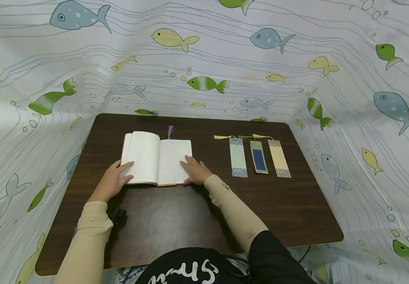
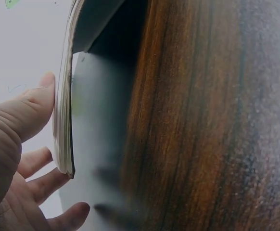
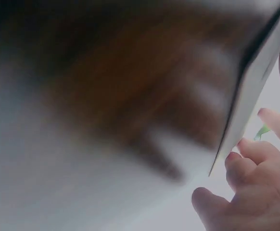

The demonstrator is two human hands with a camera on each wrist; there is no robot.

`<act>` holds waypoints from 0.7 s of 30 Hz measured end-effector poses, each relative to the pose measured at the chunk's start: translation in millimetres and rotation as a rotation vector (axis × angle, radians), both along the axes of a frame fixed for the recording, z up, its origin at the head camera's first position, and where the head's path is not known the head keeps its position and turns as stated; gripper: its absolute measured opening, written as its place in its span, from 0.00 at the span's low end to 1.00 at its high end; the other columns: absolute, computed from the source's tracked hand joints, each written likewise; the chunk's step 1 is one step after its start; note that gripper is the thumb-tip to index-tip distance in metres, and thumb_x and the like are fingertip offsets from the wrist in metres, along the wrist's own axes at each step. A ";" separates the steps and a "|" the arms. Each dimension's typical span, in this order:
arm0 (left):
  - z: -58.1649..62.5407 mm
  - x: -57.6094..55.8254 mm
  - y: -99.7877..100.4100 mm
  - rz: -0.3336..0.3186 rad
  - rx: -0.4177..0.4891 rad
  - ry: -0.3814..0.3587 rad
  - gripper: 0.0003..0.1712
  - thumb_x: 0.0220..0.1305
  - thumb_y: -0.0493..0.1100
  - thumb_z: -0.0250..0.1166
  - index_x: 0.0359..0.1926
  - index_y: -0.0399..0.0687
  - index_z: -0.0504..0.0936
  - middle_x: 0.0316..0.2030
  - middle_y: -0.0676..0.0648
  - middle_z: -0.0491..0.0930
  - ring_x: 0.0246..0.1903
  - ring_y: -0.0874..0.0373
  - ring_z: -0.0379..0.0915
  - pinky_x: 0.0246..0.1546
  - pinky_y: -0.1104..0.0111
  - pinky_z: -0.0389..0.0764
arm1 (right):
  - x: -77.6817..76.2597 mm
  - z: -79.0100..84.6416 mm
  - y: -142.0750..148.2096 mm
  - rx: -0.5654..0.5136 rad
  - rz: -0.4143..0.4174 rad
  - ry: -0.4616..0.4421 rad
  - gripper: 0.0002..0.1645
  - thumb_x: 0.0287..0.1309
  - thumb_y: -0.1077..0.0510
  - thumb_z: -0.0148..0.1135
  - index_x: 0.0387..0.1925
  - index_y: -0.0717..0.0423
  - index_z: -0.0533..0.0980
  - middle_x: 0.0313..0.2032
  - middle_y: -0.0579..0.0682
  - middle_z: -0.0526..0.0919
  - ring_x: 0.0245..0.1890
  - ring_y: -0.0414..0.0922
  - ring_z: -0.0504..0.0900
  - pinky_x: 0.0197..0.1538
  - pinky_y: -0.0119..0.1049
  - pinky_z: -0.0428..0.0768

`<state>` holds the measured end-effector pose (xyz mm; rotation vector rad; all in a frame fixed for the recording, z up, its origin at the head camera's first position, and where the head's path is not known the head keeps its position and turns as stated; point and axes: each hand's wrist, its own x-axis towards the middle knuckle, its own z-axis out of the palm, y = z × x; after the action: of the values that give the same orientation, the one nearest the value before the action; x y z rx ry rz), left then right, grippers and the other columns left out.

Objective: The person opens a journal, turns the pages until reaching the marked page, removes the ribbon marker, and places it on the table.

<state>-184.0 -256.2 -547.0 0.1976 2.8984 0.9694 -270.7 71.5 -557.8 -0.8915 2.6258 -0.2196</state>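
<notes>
An open notebook (image 1: 144, 157) with lined pages lies on the dark table, a purple tassel (image 1: 170, 131) sticking out past its top edge. At its left edge my left hand (image 1: 112, 179) holds the page block, thumb on the page; in the left wrist view the other fingers (image 2: 48, 185) reach beyond the block's edge. The right-hand page has my right hand (image 1: 198, 171) at its outer edge, fingertips on the paper. From the right wrist, curled fingers (image 3: 248, 166) appear against the notebook's edge (image 3: 248, 91), and the thumb is mostly cut off.
Right of the notebook lie three tasselled bookmarks: a pale green one (image 1: 238, 157), one with a blue panel (image 1: 259, 157) and a cream one (image 1: 279, 157). The brown table (image 1: 154, 225) has rounded corners. A fish-printed cloth (image 1: 204, 59) surrounds it.
</notes>
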 end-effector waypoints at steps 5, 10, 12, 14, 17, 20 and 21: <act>1.1 0.6 -0.5 -0.003 -0.008 -0.007 0.34 0.68 0.46 0.60 0.71 0.45 0.62 0.69 0.23 0.49 0.65 0.23 0.49 0.60 0.32 0.57 | -3.0 0.6 4.0 0.004 -0.008 0.030 0.55 0.51 0.39 0.68 0.75 0.47 0.52 0.76 0.50 0.45 0.76 0.48 0.46 0.70 0.60 0.56; 0.4 1.0 -0.6 0.000 -0.007 -0.020 0.34 0.68 0.46 0.60 0.72 0.45 0.62 0.69 0.24 0.48 0.66 0.24 0.47 0.60 0.32 0.55 | -2.5 3.6 0.5 0.040 -0.013 0.163 0.52 0.46 0.35 0.67 0.72 0.42 0.61 0.74 0.49 0.55 0.73 0.49 0.57 0.67 0.59 0.63; -0.3 0.8 -1.4 -0.001 -0.006 -0.024 0.34 0.68 0.46 0.61 0.72 0.45 0.61 0.70 0.24 0.48 0.66 0.24 0.47 0.60 0.31 0.55 | -2.4 4.3 -0.2 0.037 -0.019 0.196 0.49 0.45 0.35 0.66 0.70 0.41 0.64 0.73 0.48 0.58 0.72 0.49 0.59 0.67 0.59 0.64; -1.3 0.3 -2.4 -0.005 -0.005 -0.018 0.34 0.68 0.46 0.61 0.72 0.45 0.61 0.70 0.24 0.48 0.66 0.24 0.47 0.61 0.32 0.55 | -2.2 4.4 -0.2 0.027 -0.024 0.216 0.47 0.46 0.35 0.65 0.69 0.41 0.66 0.72 0.48 0.60 0.71 0.49 0.60 0.67 0.59 0.63; -2.6 -0.2 -3.6 -0.012 -0.001 -0.006 0.35 0.68 0.47 0.61 0.72 0.45 0.62 0.69 0.24 0.49 0.66 0.25 0.48 0.61 0.32 0.55 | -2.0 3.4 -0.3 -0.003 -0.037 0.238 0.46 0.46 0.36 0.67 0.68 0.42 0.68 0.72 0.50 0.61 0.71 0.49 0.60 0.67 0.59 0.62; -3.5 -0.7 -3.8 -0.013 -0.002 0.003 0.35 0.68 0.47 0.61 0.72 0.45 0.62 0.69 0.24 0.49 0.66 0.24 0.49 0.60 0.32 0.56 | -2.6 1.5 -1.2 -0.042 -0.078 0.288 0.52 0.44 0.36 0.70 0.70 0.48 0.64 0.73 0.53 0.58 0.72 0.49 0.58 0.67 0.59 0.63; -3.4 -0.8 -3.7 -0.015 -0.003 0.003 0.35 0.68 0.47 0.61 0.72 0.45 0.62 0.69 0.24 0.49 0.66 0.24 0.49 0.60 0.32 0.56 | -3.2 0.8 -2.0 -0.064 -0.099 0.311 0.56 0.44 0.37 0.72 0.71 0.51 0.61 0.73 0.55 0.56 0.72 0.50 0.57 0.67 0.58 0.63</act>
<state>-184.8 -259.9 -550.4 0.2199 2.8971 0.9628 -273.9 69.5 -557.0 -0.8785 2.9695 -0.2052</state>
